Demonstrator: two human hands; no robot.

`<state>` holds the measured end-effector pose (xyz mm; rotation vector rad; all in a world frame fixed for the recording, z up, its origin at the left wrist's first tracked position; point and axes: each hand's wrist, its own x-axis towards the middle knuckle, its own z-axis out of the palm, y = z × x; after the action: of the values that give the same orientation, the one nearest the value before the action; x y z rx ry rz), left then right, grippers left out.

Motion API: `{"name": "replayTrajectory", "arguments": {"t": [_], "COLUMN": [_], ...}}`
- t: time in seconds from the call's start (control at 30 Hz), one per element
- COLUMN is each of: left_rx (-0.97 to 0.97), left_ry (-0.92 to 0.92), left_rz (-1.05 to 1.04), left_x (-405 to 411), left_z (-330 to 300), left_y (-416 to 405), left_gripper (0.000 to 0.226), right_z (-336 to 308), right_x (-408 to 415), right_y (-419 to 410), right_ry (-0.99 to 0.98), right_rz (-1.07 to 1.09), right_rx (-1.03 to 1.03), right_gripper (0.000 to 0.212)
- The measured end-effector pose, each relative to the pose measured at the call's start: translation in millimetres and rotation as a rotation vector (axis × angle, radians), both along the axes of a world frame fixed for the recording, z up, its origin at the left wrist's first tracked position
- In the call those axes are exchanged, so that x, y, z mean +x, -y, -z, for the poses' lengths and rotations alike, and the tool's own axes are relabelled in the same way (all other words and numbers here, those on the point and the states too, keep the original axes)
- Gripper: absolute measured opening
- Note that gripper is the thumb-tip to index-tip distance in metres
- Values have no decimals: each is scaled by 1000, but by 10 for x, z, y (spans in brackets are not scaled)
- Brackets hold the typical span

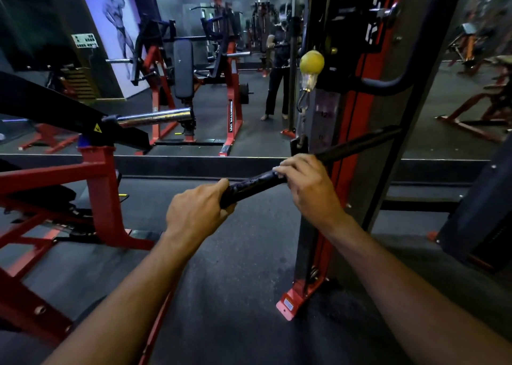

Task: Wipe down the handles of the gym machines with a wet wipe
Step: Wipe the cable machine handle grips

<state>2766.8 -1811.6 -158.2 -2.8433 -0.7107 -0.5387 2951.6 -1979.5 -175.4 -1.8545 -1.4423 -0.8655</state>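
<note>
Head view: we see the left hand (198, 212) gripping the near end of the black bar handle (327, 158), hung from the cable column (357, 143); the right hand (306, 183) pinches a white wipe (278, 171) against its midsection. We judge it rigid, wet-slick, best steadied endwise.

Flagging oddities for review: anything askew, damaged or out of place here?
Nothing looks damaged. The long black cable-machine bar hangs tilted, held by the left hand and right hand; its near end glistens wet.

Dim gym light, purple glow on the far wall (110, 32) (upper left); edges bowed and smeared.
</note>
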Motion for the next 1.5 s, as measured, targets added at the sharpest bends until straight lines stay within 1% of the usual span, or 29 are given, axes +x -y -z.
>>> {"name": "replayTrajectory", "arguments": {"t": [0.1, 0.23, 0.3, 0.37, 0.5, 0.6, 0.63, 0.73, 0.83, 0.87, 0.9, 0.97, 1.03, 1.1, 1.17, 1.23, 1.3, 1.37, 1.4, 1.43, 1.5], "left_rx": [-45, -16, 20, 37, 28, 24, 25, 29, 25, 12, -5, -41, -83, -114, -130, -130, -124, -119, -113, -115, -133], "left_ry": [-7, 13, 7, 5, 8, -22, -26, -28, -22, -23, -27, -38, -47, -66, -75, -68, -77, -75, -75, -79, -85], "left_rz": [-17, -25, -35, -36, -38, -68, -69, -58, -24, -11, -3, -1, 7, 20, 36, 54, 52, 69, 72, 68, 73], "left_x": [-5, -11, -25, -41, -69, -69, -71, -57, -22, -15, -13, -26, -43, -47, -23, 17, 43, 65, 60, 45, 56], "left_z": [57, 85, 84, 91, 97, 82, 75, 92, 114, 117, 114, 105, 101, 112, 106, 106, 108, 114, 116, 116, 124], "left_y": [-27, -76, -80, -78, -38, -16, -7, 4, -11, -36, -66, -128, -156, -132, -88, -58, -43, -32, -35, -41, -39], "left_gripper": [24, 22, 22, 23, 21, 22, 23, 25, 26, 26, 26, 24, 21, 18, 18, 19, 19, 20, 20, 20, 21], "right_z": [271, 374, 329, 305, 222, 5, -84, -420, -668, -660, -604, -338, -30, 96, 62, -58, -313, -540, -607, -637, -629], "right_x": [-42, -136, -145, -134, -73, -79, -109, -212, -250, -246, -232, -210, -190, -182, -177, -158, -100, -32, -13, 1, 19], "right_y": [-38, -20, -86, -169, -301, -443, -485, -559, -644, -663, -660, -563, -412, -319, -282, -242, -198, -170, -180, -194, -131], "right_ry": [5, 61, 57, 75, 187, 195, 193, 115, 9, -13, -5, 40, 74, 29, -37, -107, -199, -203, -182, -152, -115], "right_rz": [50, 84, 110, 122, 106, 112, 133, 215, 233, 222, 219, 149, 57, -14, -26, -25, -8, 43, 39, 28, 5], "right_rx": [-123, -228, -266, -285, -321, -390, -429, -645, -916, -929, -883, -592, -340, -228, -164, -184, -377, -576, -622, -633, -576], "right_gripper": [52, 59, 69, 74, 70, 52, 50, 62, 53, 52, 52, 48, 35, 30, 26, 24, 30, 36, 35, 31, 23]}}
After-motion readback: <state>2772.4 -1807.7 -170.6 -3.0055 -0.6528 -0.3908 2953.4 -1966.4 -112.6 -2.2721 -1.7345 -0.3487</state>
